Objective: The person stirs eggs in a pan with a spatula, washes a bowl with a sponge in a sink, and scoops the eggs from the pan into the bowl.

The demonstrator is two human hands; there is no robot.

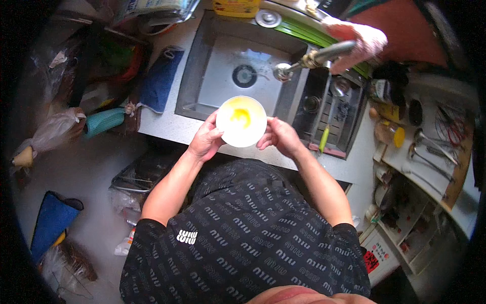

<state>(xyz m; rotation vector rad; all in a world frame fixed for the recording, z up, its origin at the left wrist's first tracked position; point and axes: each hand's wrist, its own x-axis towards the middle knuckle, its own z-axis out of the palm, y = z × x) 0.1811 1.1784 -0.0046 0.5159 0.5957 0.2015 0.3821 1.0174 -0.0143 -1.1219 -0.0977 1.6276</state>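
Note:
A round white bowl (242, 121) with a yellow patch inside is over the front edge of a steel sink (190, 91). My left hand (207, 140) grips the bowl's left side, its thumb near the rim. At the bowl's right side is my right hand (281, 137), its fingers apart and close to the rim; whether they touch the bowl I cannot tell. Beyond the bowl lies the sink's round drain (244, 76). Whether the yellow patch is liquid or a mark in the bowl is unclear in the glare.
A faucet (303, 62) with a pink cloth (360, 41) reaches over the sink from the right. A green-handled utensil (324, 138) lies in the narrow side basin. Left of the sink is a blue cloth (159, 83); at right stands a yellow-lidded jar (393, 135).

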